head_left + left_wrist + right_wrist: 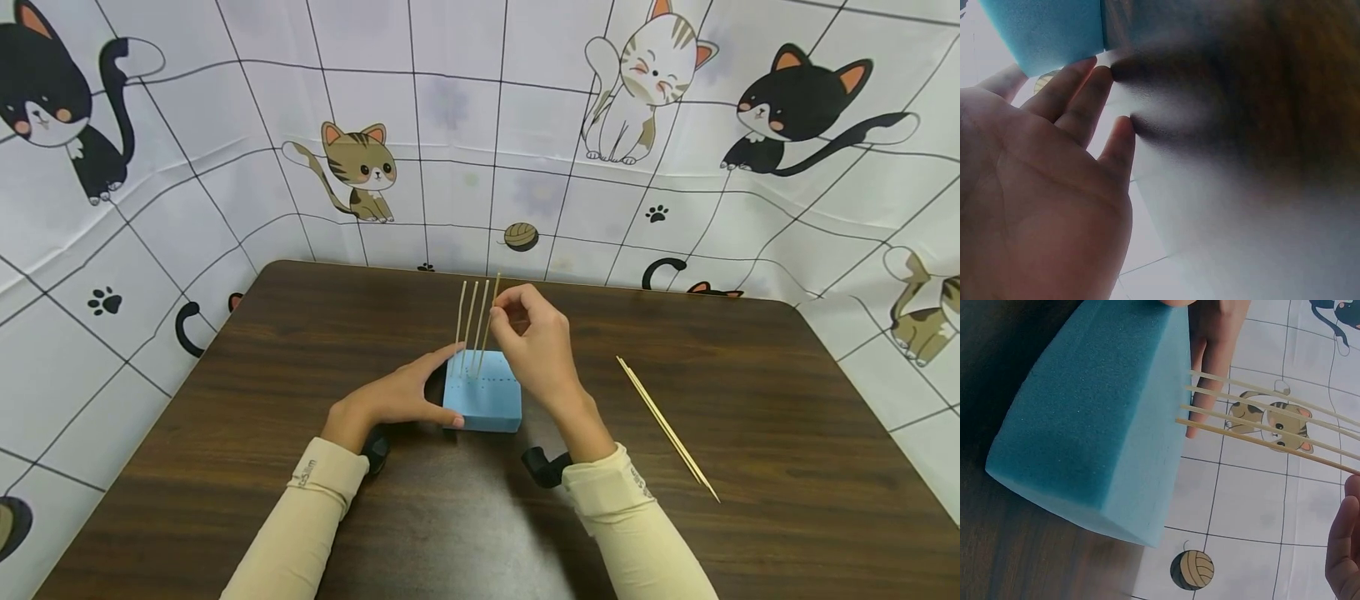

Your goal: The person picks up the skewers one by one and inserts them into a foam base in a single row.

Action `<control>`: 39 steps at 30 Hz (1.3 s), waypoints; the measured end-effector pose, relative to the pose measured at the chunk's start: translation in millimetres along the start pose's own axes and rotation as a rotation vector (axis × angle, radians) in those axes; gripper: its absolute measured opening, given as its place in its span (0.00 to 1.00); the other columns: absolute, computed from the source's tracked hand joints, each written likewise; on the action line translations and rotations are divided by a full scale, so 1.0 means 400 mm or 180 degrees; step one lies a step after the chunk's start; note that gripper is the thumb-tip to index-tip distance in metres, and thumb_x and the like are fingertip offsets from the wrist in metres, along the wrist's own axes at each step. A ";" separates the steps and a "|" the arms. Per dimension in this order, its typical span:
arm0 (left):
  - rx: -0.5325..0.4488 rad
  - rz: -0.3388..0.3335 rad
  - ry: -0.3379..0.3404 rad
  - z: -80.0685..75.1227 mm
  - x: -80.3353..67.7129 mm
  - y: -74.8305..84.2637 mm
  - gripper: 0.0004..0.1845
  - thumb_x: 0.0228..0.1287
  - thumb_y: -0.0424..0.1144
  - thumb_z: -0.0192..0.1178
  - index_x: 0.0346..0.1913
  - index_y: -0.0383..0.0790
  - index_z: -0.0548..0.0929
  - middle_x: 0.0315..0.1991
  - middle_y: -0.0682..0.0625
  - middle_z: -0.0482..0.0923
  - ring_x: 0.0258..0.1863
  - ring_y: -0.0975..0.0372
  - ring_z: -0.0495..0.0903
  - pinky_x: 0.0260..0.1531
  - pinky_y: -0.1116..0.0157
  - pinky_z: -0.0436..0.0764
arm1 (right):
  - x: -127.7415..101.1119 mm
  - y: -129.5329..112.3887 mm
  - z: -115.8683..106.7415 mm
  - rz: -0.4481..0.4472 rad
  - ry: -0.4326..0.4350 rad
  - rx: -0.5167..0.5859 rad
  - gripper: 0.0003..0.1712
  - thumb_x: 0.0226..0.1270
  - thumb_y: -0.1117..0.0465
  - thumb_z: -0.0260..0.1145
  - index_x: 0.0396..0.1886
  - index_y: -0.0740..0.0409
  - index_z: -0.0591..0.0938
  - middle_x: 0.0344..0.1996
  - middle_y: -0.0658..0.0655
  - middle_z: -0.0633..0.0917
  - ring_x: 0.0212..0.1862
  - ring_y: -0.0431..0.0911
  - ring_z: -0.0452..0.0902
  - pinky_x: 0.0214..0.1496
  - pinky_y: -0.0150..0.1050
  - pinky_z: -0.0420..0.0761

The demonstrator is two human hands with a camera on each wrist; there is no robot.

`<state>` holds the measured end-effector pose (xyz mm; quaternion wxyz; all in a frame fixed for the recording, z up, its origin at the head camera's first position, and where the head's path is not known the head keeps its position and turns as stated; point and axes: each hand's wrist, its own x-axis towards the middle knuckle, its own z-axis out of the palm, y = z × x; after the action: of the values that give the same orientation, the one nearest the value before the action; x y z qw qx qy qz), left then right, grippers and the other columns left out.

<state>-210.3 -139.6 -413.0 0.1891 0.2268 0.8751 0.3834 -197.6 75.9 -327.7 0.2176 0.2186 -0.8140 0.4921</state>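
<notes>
A blue foam block (482, 402) sits mid-table with several thin wooden skewers (471, 329) standing upright in its far part. My right hand (501, 310) pinches the rightmost skewer (489, 332) near its top, just above the block. My left hand (456, 385) lies against the block's left side, fingers straight along it and thumb at the front corner. In the left wrist view the straight fingers (1079, 94) touch the block (1047, 31). The right wrist view shows the block (1097, 419), the skewers (1260, 422) sticking out of it, and one right fingertip (1344, 550).
A small bundle of loose skewers (666, 427) lies on the dark wooden table (787, 433) to the right of my right arm. A cat-patterned cloth (525, 125) walls the table at the back and both sides.
</notes>
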 end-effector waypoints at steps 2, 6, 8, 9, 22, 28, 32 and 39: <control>0.0004 -0.0001 0.0004 -0.001 -0.001 0.001 0.58 0.47 0.64 0.71 0.77 0.63 0.47 0.76 0.57 0.46 0.75 0.56 0.48 0.68 0.42 0.56 | -0.002 0.001 0.000 -0.0013 -0.0001 0.0020 0.02 0.65 0.69 0.60 0.36 0.63 0.79 0.31 0.54 0.83 0.31 0.42 0.79 0.34 0.37 0.79; 0.0026 -0.0011 0.0004 -0.002 -0.002 0.003 0.58 0.47 0.64 0.71 0.77 0.63 0.47 0.76 0.58 0.46 0.75 0.56 0.47 0.67 0.41 0.56 | -0.004 0.003 0.001 -0.0023 -0.0016 0.0026 0.02 0.66 0.68 0.60 0.36 0.63 0.79 0.31 0.54 0.83 0.31 0.42 0.79 0.35 0.37 0.80; 0.0027 -0.0008 0.0004 -0.002 -0.003 0.003 0.58 0.47 0.64 0.71 0.77 0.63 0.47 0.76 0.57 0.46 0.75 0.56 0.47 0.67 0.41 0.56 | -0.004 0.003 0.001 -0.0032 -0.0026 0.0021 0.02 0.66 0.69 0.60 0.36 0.63 0.78 0.31 0.54 0.83 0.32 0.42 0.79 0.35 0.37 0.80; 0.0018 -0.0001 0.0002 -0.001 -0.003 0.003 0.58 0.47 0.64 0.71 0.77 0.62 0.47 0.76 0.57 0.46 0.75 0.56 0.47 0.67 0.41 0.56 | -0.005 0.003 0.002 -0.0036 -0.0028 0.0021 0.02 0.66 0.69 0.60 0.36 0.63 0.78 0.31 0.54 0.83 0.32 0.42 0.79 0.36 0.37 0.80; -0.0003 0.0043 -0.0004 -0.003 -0.001 0.000 0.58 0.46 0.63 0.71 0.77 0.61 0.46 0.76 0.56 0.47 0.75 0.55 0.48 0.67 0.42 0.56 | -0.011 0.006 -0.013 0.0067 -0.0052 0.0060 0.03 0.68 0.67 0.60 0.39 0.62 0.78 0.32 0.54 0.83 0.32 0.42 0.79 0.36 0.37 0.80; -0.0001 0.0111 0.0010 -0.003 0.002 0.001 0.58 0.47 0.62 0.71 0.77 0.60 0.47 0.77 0.53 0.47 0.75 0.54 0.49 0.67 0.42 0.56 | -0.023 0.042 -0.067 0.0282 0.0029 -0.0123 0.03 0.68 0.67 0.60 0.39 0.60 0.79 0.30 0.54 0.83 0.30 0.42 0.79 0.31 0.33 0.76; -0.0001 0.0106 0.0008 -0.004 -0.002 0.003 0.59 0.47 0.62 0.72 0.77 0.61 0.46 0.77 0.53 0.45 0.75 0.53 0.47 0.68 0.41 0.55 | -0.032 0.073 -0.121 0.0554 -0.0058 -0.0354 0.05 0.69 0.64 0.60 0.41 0.60 0.79 0.32 0.55 0.84 0.33 0.44 0.81 0.31 0.33 0.75; 0.0002 0.0117 0.0006 -0.005 -0.004 0.002 0.58 0.47 0.61 0.72 0.77 0.62 0.46 0.77 0.53 0.44 0.76 0.53 0.46 0.68 0.42 0.54 | -0.051 0.131 -0.231 0.1127 -0.0548 -0.0814 0.11 0.73 0.57 0.56 0.47 0.58 0.78 0.36 0.58 0.84 0.37 0.49 0.79 0.35 0.39 0.75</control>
<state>-209.7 -141.3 -411.0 0.1812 0.2425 0.8711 0.3867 -197.9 183.7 -337.4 0.0836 0.0842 -0.9110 0.3950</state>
